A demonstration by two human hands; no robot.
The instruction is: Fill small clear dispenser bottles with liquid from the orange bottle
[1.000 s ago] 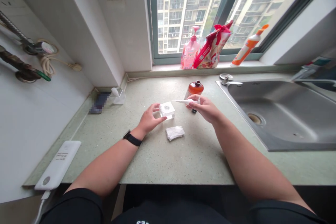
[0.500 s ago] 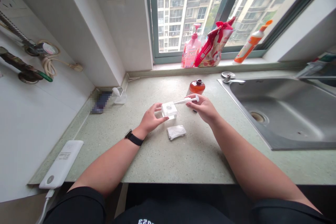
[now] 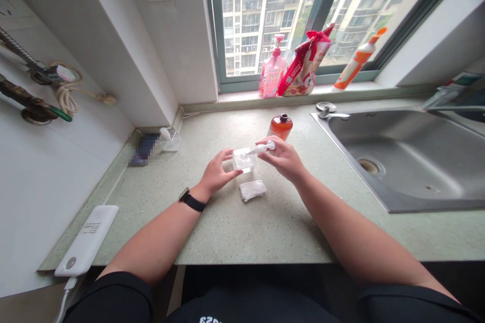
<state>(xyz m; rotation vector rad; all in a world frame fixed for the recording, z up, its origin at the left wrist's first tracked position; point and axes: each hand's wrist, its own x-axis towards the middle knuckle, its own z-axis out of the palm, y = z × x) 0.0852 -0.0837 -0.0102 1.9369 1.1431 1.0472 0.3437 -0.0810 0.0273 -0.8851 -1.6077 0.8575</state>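
My left hand [image 3: 220, 171] is closed around the side of a clear, square bottle [image 3: 242, 161] standing on the counter, thumb in front and fingers behind. Pinched in my right hand [image 3: 281, 157] is a white plastic syringe [image 3: 261, 148], held slantwise. Its tip is at the round mouth on the bottle's top; how far in it reaches, I cannot tell. Just in front of the bottle lies a folded white tissue [image 3: 253, 190]. An amber bottle [image 3: 280, 127] with an open dark neck stands right behind my right hand, which partly hides it.
A sink [image 3: 386, 202] with a small faucet handle [image 3: 333, 115] is on the right. A clear container [image 3: 171, 141] with a white top and a blurred dark object [image 3: 144, 149] are at back left. A power bank [image 3: 89, 237] lies left. A pink pump bottle [image 3: 273, 73] stands on the sill.
My right hand has moved left and tilted the syringe, bringing its tip to the bottle's mouth. The left hand stays on the bottle. The view has shifted slightly.
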